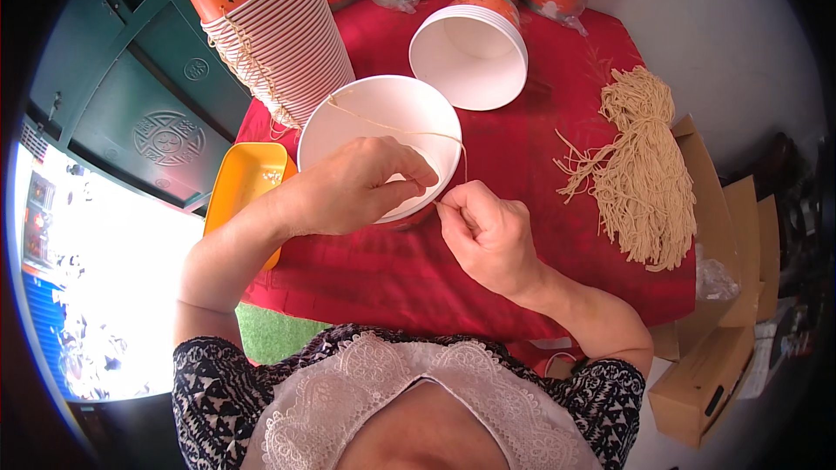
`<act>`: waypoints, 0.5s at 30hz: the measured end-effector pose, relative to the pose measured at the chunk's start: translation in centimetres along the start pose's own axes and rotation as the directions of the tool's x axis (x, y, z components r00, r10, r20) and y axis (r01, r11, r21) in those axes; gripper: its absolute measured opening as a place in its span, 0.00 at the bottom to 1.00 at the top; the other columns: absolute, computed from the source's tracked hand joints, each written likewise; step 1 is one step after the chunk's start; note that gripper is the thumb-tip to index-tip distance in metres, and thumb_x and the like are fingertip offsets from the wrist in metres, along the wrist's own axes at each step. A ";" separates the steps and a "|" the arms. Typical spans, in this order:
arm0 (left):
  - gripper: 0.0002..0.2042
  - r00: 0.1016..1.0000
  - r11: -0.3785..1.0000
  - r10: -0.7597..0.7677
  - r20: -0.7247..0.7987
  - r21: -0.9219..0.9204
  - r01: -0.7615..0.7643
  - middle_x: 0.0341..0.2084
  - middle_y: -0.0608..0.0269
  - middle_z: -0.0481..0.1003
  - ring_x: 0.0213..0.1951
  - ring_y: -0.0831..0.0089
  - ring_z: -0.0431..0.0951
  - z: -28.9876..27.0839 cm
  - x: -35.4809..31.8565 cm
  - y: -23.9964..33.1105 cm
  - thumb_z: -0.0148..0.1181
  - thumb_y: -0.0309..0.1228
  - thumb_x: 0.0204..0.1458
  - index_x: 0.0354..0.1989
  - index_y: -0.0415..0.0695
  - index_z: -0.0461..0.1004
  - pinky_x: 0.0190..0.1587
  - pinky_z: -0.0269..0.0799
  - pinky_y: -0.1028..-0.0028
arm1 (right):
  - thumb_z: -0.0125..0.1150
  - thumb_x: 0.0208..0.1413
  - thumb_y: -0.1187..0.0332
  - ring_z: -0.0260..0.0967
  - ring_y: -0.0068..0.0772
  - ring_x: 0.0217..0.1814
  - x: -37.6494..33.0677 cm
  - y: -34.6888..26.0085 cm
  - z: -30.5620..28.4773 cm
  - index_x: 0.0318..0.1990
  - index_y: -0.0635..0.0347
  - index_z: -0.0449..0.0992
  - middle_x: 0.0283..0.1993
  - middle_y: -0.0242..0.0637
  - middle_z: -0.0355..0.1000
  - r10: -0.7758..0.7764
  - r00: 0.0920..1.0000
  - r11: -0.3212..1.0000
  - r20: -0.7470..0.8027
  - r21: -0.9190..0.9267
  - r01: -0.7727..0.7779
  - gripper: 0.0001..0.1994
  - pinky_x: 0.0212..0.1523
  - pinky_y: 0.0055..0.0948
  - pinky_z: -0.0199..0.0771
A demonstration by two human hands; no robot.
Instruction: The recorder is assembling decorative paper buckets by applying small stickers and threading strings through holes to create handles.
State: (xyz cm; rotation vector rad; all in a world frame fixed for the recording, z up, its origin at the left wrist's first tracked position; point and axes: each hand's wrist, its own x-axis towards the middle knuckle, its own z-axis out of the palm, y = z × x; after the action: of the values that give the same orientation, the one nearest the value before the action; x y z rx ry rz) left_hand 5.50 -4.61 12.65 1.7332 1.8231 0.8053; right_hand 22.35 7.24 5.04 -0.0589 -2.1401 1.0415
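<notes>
Head view, as I watch: left hand [359,181] curled over the white-lined paper bucket [416,104], whether pinching I cannot tell; beige cord [396,130] crossing its mouth left to right, over the rim to the nearer right hand [492,239], thumb and forefinger pinching it.

Bucket [383,96] closest to surface's near edge looks like coated paper, smooth inside, slight gloss. Cord [418,132] over its rim: matt, fibrous. Cord bundle [646,178], right edge: matt, rough. Tablecloth [540,174]: cloth, faint sheen. Tray [233,183], left edge: smooth plastic. Bags [570,19], far edge: clear plastic, glossy, crinkled. Box [701,383] beyond right edge: matt cardboard.
</notes>
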 end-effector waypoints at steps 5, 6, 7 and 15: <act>0.10 0.999 1.000 0.023 0.026 -0.003 -0.023 0.37 0.48 0.80 0.41 0.55 0.80 0.0 0.3 0.3 0.57 0.24 0.53 0.41 0.34 0.79 0.47 0.74 0.65 | 0.61 0.50 0.82 0.72 0.36 0.17 0.2 0.3 0.3 0.32 0.63 0.69 0.19 0.41 0.70 -0.011 1.000 1.000 -0.007 -0.001 0.011 0.07 0.17 0.32 0.68; 0.10 0.998 0.999 0.046 0.033 0.009 -0.047 0.36 0.48 0.80 0.40 0.56 0.81 0.1 0.4 -0.1 0.57 0.24 0.52 0.41 0.35 0.79 0.45 0.74 0.65 | 0.61 0.50 0.82 0.72 0.36 0.18 0.2 0.2 0.4 0.32 0.63 0.69 0.20 0.42 0.71 0.005 1.000 1.000 -0.008 0.014 -0.005 0.07 0.17 0.32 0.68; 0.10 0.997 0.997 0.070 0.041 0.020 -0.071 0.35 0.48 0.80 0.38 0.57 0.81 0.2 0.5 -0.3 0.57 0.25 0.52 0.41 0.35 0.79 0.44 0.74 0.65 | 0.61 0.50 0.82 0.73 0.36 0.18 0.2 0.1 0.4 0.32 0.63 0.69 0.20 0.42 0.71 0.021 1.000 0.999 -0.009 0.029 -0.020 0.07 0.17 0.32 0.68; 0.05 0.997 0.996 -0.070 0.031 0.054 0.068 0.27 0.53 0.79 0.32 0.63 0.79 1.3 0.1 1.0 0.59 0.25 0.51 0.31 0.36 0.78 0.35 0.72 0.67 | 0.59 0.55 0.79 0.69 0.25 0.19 -1.1 -0.3 0.4 0.33 0.65 0.70 0.21 0.40 0.70 0.158 0.987 0.971 0.024 0.180 -0.159 0.03 0.18 0.28 0.66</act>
State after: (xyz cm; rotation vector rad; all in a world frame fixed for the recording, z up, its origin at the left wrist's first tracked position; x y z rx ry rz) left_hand 7.10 -4.42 12.43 1.6957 1.8875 0.7030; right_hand 22.96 6.46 4.46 -0.1405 -2.0657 1.3279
